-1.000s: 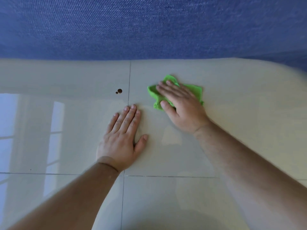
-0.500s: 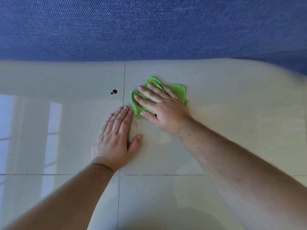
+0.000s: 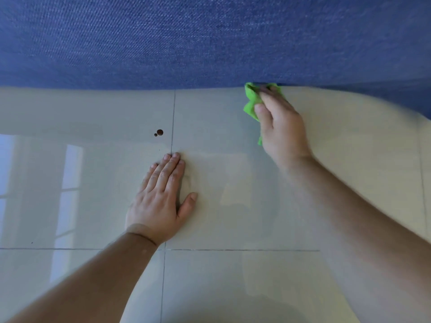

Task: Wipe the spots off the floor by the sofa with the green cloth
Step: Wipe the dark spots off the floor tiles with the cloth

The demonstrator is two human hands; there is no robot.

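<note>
where right hand (image 3: pixel 281 127) presses green cloth (image 3: pixel 250 106), fingers (image 3: pixel 271 90) blur (sofa edge).

Glossy pale tile floor (image 3: pixel 233 287), grey grout lines, window reflection (image 3: pixel 67 183) at left; blue woven sofa (image 3: pixel 186 38) behind.

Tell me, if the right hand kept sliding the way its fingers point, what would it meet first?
The blue woven-fabric sofa front: the right hand, pressing the crumpled green cloth, is already at its lower edge.
</note>
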